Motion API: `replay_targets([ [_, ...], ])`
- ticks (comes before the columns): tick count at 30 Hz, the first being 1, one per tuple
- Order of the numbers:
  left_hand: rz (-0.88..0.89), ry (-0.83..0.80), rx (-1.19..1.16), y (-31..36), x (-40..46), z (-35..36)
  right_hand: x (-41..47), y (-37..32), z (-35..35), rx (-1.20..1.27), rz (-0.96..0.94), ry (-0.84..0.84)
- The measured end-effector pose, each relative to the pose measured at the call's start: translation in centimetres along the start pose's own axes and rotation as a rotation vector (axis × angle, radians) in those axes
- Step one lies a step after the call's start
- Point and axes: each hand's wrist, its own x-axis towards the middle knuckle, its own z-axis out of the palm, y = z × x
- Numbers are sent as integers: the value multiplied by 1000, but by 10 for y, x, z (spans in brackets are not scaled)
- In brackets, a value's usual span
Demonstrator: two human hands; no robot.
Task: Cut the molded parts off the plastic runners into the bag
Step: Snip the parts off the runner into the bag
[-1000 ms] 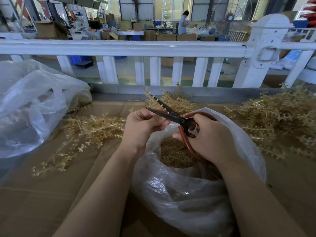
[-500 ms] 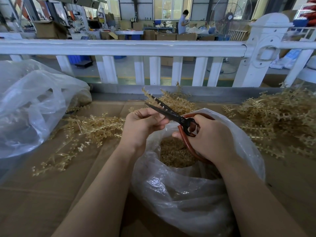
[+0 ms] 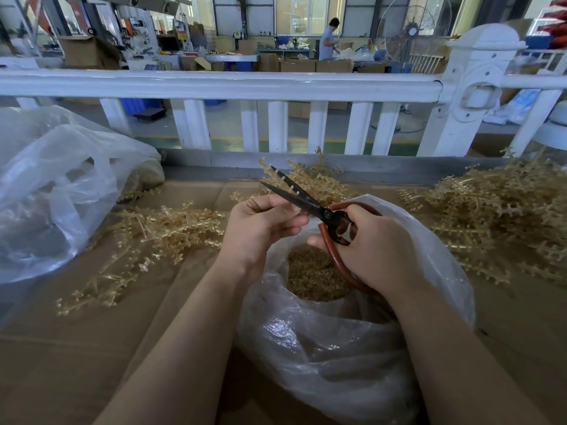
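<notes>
Runner (image 3: 277,174) is sitting between the parted scissor blades (image 3: 291,191), above the far rim of the bag (image 3: 352,348). Left hand (image 3: 260,228) is pinching its near end, fingers curled. Right hand (image 3: 371,250) is gripping the red scissor handles (image 3: 334,253), fingers wrapped through the loops. Bag is lying open on the cardboard-covered table (image 3: 76,348), cut parts (image 3: 313,274) piling inside. Loose runners are lying left (image 3: 147,237) and in a bigger heap right (image 3: 497,216) (both off the bag). Another clear bag (image 3: 61,185) is slumping far left, white railing (image 3: 221,84) running behind.
</notes>
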Motion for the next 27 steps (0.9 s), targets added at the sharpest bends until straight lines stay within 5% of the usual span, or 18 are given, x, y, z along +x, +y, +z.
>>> replay_targets([
  [27,-73,67,-178,-1,-1,5,1,0,4,247,41,-67],
])
